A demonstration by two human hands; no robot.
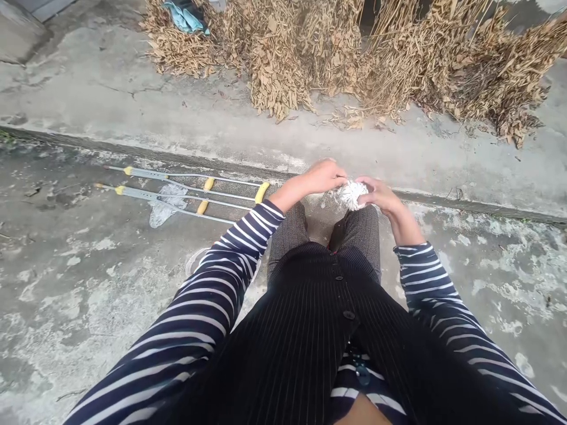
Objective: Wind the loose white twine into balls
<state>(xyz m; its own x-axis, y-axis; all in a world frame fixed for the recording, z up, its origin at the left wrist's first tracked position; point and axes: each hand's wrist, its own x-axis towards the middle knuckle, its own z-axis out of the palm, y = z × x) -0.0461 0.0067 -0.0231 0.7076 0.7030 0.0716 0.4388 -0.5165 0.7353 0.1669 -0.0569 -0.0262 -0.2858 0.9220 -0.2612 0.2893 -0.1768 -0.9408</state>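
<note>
With both hands closing on it, white frayed wad point(352, 195) sits at frame centre, just past the knees.

Left hand point(323, 177) half closed, curving over the wad's left side, fingers touching it; right hand point(376, 196) cupped against its right side, fingers curled, both gripping it. Wad's material too fine to tell. Grey trousers point(287, 236) just below the hands; dark ribbed cardigan point(305, 348) and striped sleeves point(212, 283) nearer the camera. Pair of aluminium crutches point(177, 192) with yellow grips lies on cracked concrete floor point(88, 307) at left of frame, clear plastic bag point(166, 206) beneath them. Beyond a low concrete kerb point(443, 202), a row of dried plant stalks point(354, 65) runs along the top of frame; teal cloth point(185, 16) lies among them at upper left.
</note>
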